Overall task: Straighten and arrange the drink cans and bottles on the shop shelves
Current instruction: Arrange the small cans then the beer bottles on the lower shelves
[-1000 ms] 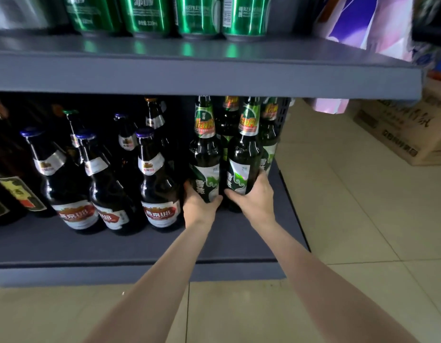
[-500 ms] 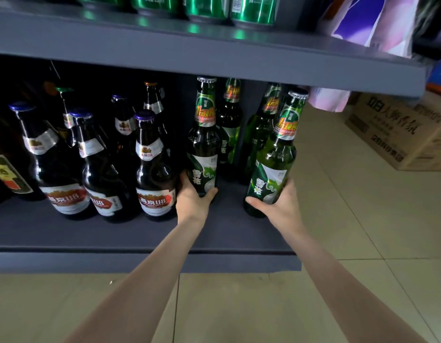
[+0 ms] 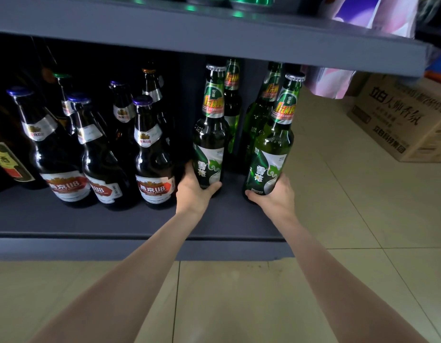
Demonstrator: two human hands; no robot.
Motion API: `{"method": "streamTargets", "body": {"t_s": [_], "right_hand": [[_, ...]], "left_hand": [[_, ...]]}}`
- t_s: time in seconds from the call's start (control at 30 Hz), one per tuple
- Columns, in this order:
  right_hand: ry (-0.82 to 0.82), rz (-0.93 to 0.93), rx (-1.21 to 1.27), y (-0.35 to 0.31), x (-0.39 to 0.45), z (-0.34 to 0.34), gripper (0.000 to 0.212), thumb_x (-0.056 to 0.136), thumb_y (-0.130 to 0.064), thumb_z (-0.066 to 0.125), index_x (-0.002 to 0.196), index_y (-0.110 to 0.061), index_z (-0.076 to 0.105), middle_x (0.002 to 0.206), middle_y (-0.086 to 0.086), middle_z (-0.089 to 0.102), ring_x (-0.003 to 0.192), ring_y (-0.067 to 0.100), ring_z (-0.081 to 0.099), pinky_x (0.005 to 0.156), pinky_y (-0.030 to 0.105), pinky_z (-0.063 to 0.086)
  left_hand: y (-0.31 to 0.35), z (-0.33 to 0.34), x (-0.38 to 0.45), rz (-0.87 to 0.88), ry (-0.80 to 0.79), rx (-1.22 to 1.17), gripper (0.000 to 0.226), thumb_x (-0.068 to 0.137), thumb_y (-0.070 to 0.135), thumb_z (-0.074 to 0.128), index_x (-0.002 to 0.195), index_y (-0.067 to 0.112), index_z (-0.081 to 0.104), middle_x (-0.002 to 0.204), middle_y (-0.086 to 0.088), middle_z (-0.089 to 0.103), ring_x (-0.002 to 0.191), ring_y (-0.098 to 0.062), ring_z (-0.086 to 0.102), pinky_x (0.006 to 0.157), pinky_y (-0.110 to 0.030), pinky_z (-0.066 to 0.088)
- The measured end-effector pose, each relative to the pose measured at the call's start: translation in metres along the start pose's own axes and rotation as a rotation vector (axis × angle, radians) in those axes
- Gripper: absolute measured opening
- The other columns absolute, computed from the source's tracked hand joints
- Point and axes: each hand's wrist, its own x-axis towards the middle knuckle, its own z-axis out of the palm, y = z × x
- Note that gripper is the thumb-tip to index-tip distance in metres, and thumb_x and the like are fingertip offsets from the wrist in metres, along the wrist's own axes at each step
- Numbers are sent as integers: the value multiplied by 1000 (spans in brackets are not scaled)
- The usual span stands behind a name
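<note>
Two green beer bottles with green-and-white labels stand at the right end of the grey lower shelf. My left hand grips the base of the left green bottle, which stands upright. My right hand grips the base of the right green bottle, which leans slightly right near the shelf's right end. Two more green bottles stand behind them. Dark brown bottles with red-and-white labels fill the shelf to the left.
The upper shelf hangs low over the bottle caps, with green cans on it. A cardboard box sits on the tiled floor at the right. Pink-and-purple packaging hangs at the shelf's right end.
My right hand has pulled its green bottle away from the left one toward the right, opening a gap between them. The bottle now stands closer to upright than half a second ago. The left hand stays.
</note>
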Motion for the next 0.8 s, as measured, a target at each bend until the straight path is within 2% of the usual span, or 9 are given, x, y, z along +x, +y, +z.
{"method": "streamTargets", "body": {"t_s": [0.03, 0.13, 0.2, 0.4, 0.53, 0.63, 0.7, 0.8], "right_hand": [[-4, 0, -3, 0, 1, 0, 65, 65, -20, 84, 118, -6, 47, 116, 8, 52, 107, 21, 51, 78, 22, 36], [-15, -3, 17, 1, 0, -1, 70, 66, -20, 83, 122, -8, 44, 119, 7, 52, 110, 21, 51, 82, 23, 38], [0, -3, 35, 2, -1, 0, 72, 65, -19, 84, 123, -9, 43, 120, 6, 53, 110, 20, 52, 83, 23, 38], [18, -19, 46, 4, -2, 5, 72, 67, -17, 82, 124, -6, 41, 120, 7, 51, 111, 21, 50, 83, 21, 37], [166, -65, 69, 5, -25, 9, 73, 71, -16, 80, 129, -4, 37, 118, 6, 39, 103, 14, 44, 80, 11, 30], [248, -192, 130, 4, -53, 6, 56, 75, -14, 76, 121, -11, 44, 110, -1, 41, 92, 7, 47, 76, 7, 35], [170, -291, 155, -4, -64, 7, 50, 78, -14, 74, 120, -13, 46, 107, -2, 46, 93, 3, 49, 79, 11, 41], [6, -383, 121, -25, -65, 12, 58, 79, -17, 73, 128, -10, 43, 112, -3, 48, 98, 6, 51, 85, 15, 45]], "left_hand": [[1, 1, -2, 3, -9, 1, 70, 78, 20, 74, 135, 9, 35, 122, -8, 57, 91, -12, 52, 89, -25, 38], [0, 4, -3, -10, 8, 8, 74, 75, 23, 77, 135, 11, 35, 126, -9, 54, 113, -23, 53, 96, -33, 40], [0, 5, -5, -13, 14, 23, 75, 73, 25, 78, 134, 11, 35, 126, -10, 54, 119, -27, 50, 98, -38, 41], [-1, 5, -8, 11, 17, 103, 75, 74, 31, 76, 133, 9, 36, 125, -11, 53, 117, -28, 50, 94, -39, 42], [4, 5, -9, 7, 39, 232, 74, 76, 36, 73, 130, 4, 34, 121, -14, 53, 112, -31, 52, 86, -39, 43], [1, 1, -7, 29, 13, 247, 73, 76, 35, 74, 128, 4, 34, 120, -15, 53, 112, -31, 52, 87, -39, 43], [-1, -3, -7, 54, -41, 236, 71, 78, 30, 73, 131, 5, 33, 123, -15, 52, 115, -32, 51, 90, -38, 42], [-4, -12, -12, 107, -76, 256, 68, 83, 24, 67, 138, 7, 31, 129, -16, 49, 118, -32, 49, 93, -38, 41]]}}
